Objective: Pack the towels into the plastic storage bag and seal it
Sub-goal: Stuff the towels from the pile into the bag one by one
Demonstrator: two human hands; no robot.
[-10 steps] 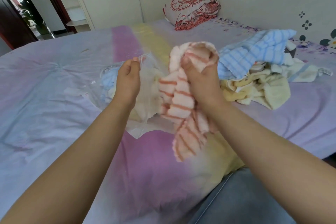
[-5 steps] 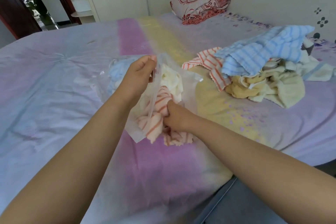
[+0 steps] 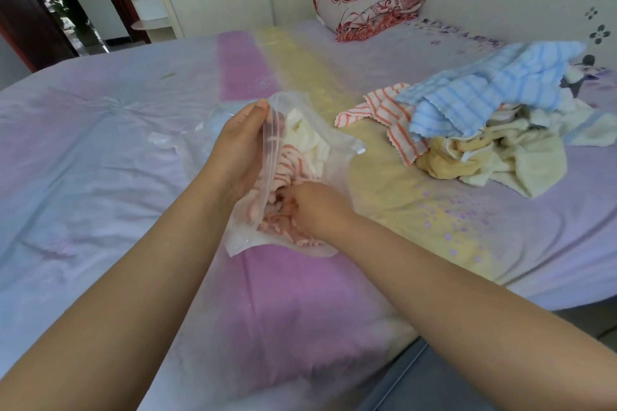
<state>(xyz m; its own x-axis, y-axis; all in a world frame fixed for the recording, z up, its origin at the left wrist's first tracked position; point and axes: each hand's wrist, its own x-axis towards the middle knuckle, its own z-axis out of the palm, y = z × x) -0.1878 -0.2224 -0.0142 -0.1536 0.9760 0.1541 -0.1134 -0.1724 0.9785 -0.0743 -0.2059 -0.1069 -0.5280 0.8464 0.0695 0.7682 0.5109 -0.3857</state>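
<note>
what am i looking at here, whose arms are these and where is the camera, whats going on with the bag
There is no machine here: these are a person's own bare arms, filmed by a wide-angle camera worn on their head, looking down at a bed. The left hand holds open the mouth of a clear plastic storage bag. The right hand pushes a pink striped towel into it, beside a cream towel already inside. More towels wait in a pile to the right. A folded red patterned blanket lies farther back.

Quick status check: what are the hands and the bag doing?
Left hand holds plastic bag mouth open. Right hand pushing striped towel inside. Bag unsealed; towel pile waits on bed.
</note>
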